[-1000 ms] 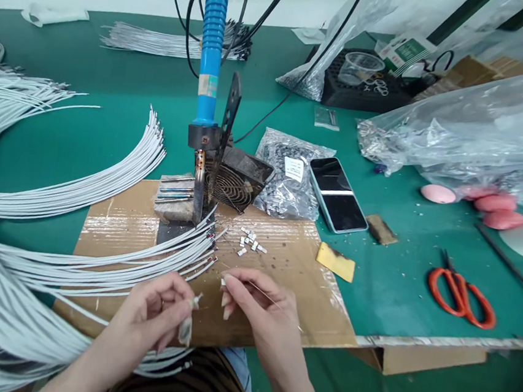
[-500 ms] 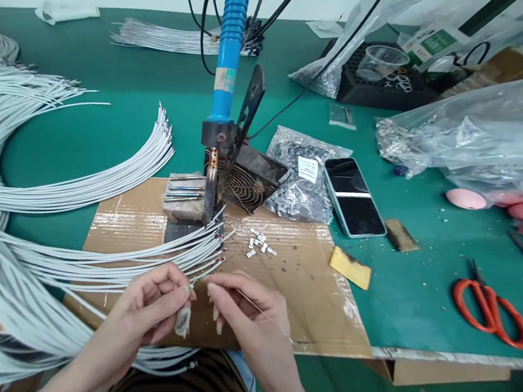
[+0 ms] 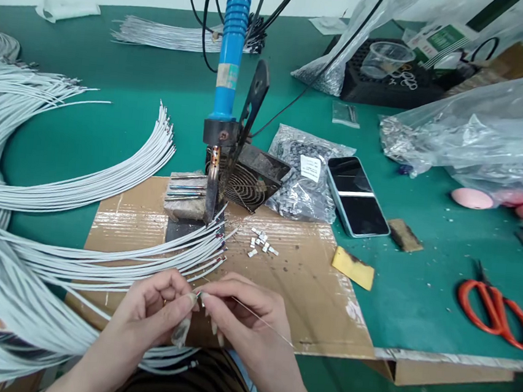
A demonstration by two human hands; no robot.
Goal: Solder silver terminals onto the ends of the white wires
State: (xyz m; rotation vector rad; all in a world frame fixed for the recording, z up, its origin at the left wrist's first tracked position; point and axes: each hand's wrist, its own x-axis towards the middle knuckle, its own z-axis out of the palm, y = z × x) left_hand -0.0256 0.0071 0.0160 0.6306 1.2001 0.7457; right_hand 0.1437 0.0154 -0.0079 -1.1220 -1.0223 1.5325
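Note:
My left hand [image 3: 158, 309] is closed in a pinch over the front of the cardboard sheet [image 3: 307, 299]. A tiny part at its fingertips is mostly hidden, and I cannot make out its kind. Below those fingers shows a crumpled translucent piece [image 3: 180, 333]. My right hand [image 3: 250, 312] is closed too, its thumb and forefinger pinching a thin wire [image 3: 259, 319] that trails back across the hand. The fingertips of both hands meet or nearly meet. Just beyond them lie the ends of a bundle of white cables [image 3: 144, 265].
A blue-handled soldering iron [image 3: 228, 88] stands tip down beyond the hands, near a small fan [image 3: 246, 188]. Small white connectors [image 3: 261, 242] lie on the cardboard. To the right are a yellow sponge [image 3: 353, 268], a phone [image 3: 358, 196], red-handled scissors [image 3: 497, 311] and a bag of parts [image 3: 307, 176].
My right hand has moved slightly left, closing the gap to my left fingertips. My left hand has shifted a little right and down. The view has shifted slightly.

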